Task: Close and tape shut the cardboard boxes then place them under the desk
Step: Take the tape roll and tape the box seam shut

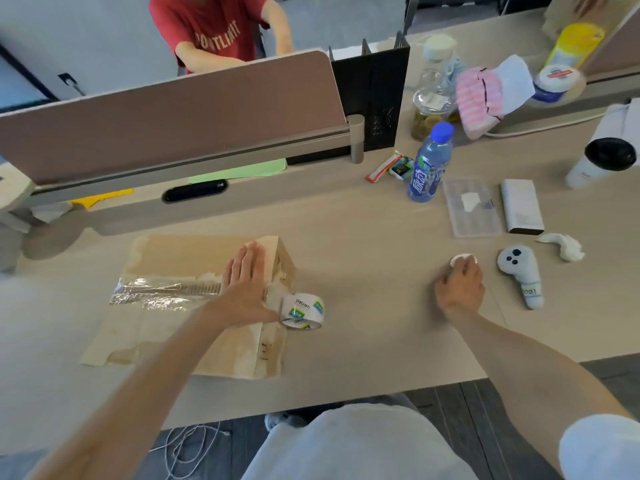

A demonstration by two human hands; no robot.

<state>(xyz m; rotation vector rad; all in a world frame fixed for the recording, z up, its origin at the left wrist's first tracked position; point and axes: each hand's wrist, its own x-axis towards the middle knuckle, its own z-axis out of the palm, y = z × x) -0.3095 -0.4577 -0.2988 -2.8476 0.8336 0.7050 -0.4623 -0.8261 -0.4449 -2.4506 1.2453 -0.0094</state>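
While your left hand lies flat on top of the cardboard box, its fingers are straight and close together, pressing down near the box's right edge. The box sits on the desk with its flaps down. A shiny strip of clear tape runs across the top, toward 9 o'clock from your hand.

The tape roll is just beside the box's right side, at 4 o'clock from your left hand and right by your thumb. You cannot tell if the thumb touches it.

Your right hand rests on the desk at 3 o'clock from the box, well apart from it. Its fingers curl over a small white round thing; what it is, you cannot tell.

Between the box and your right hand lies a wide bare patch of desk. The desk's front edge is near the box at 6 o'clock. The divider panel stands behind the box at 12 o'clock.

A white controller lies near your right hand at 3 o'clock, and a crumpled tissue at 2 o'clock. A blue bottle stands at 12 o'clock from that hand, well apart.
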